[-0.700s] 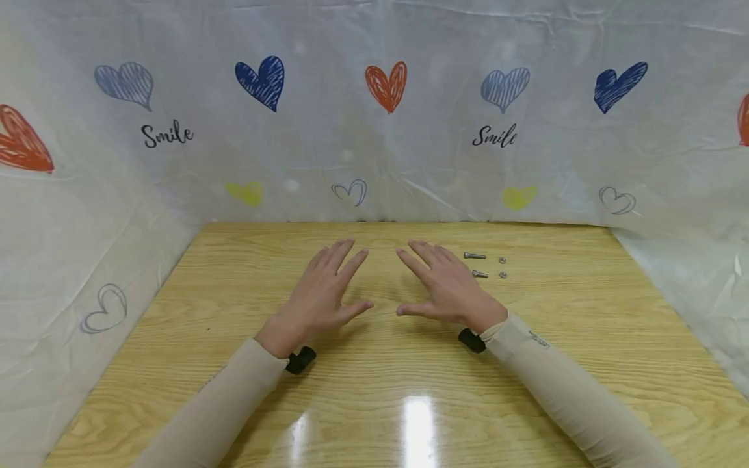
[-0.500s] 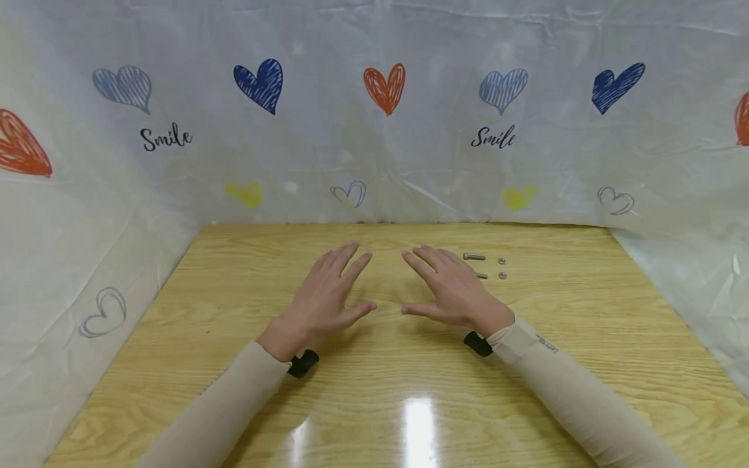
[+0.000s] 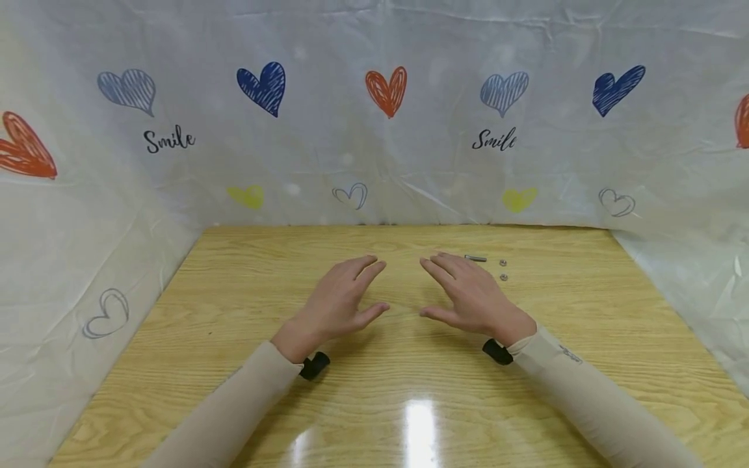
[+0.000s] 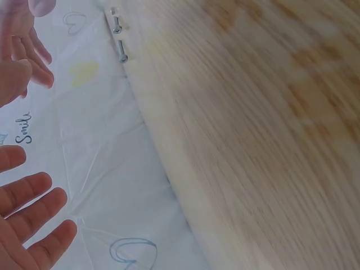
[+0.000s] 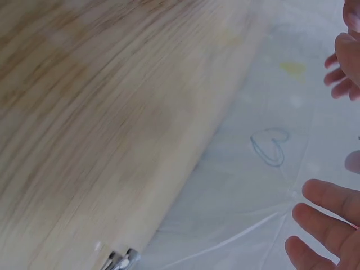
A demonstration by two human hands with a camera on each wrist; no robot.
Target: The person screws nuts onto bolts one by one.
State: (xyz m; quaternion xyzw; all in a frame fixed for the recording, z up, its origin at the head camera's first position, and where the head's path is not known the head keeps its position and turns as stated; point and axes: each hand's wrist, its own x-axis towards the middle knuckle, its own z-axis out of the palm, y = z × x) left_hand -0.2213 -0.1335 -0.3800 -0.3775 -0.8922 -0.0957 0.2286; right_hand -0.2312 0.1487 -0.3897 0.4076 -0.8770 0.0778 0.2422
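Note:
My left hand (image 3: 336,296) hovers over the middle of the table, fingers extended and thumb apart, holding nothing. Opposite it, a short gap away, my right hand (image 3: 476,296) is held the same way, palm turned inward and fingers relaxed. A metal bolt (image 3: 476,258) lies just beyond the right hand's knuckles. To its right sit two small nuts, a far nut (image 3: 503,262) and a nearer nut (image 3: 504,277). In the head view the right hand hides the second bolt; the left wrist view shows a shorter bolt (image 4: 117,25) beside a longer bolt (image 4: 122,52).
The wood-grain table (image 3: 234,403) reflects light near its front. A white sheet (image 3: 433,156) printed with hearts and "Smile" hangs along the back and sides. A black band piece shows at the left wrist (image 3: 315,366) and at the right wrist (image 3: 497,351).
Both hands have shifted rightward and slightly nearer, with fingers drawn a little closer together. The right hand now covers the nearer bolt. Bolts and nuts lie where they were.

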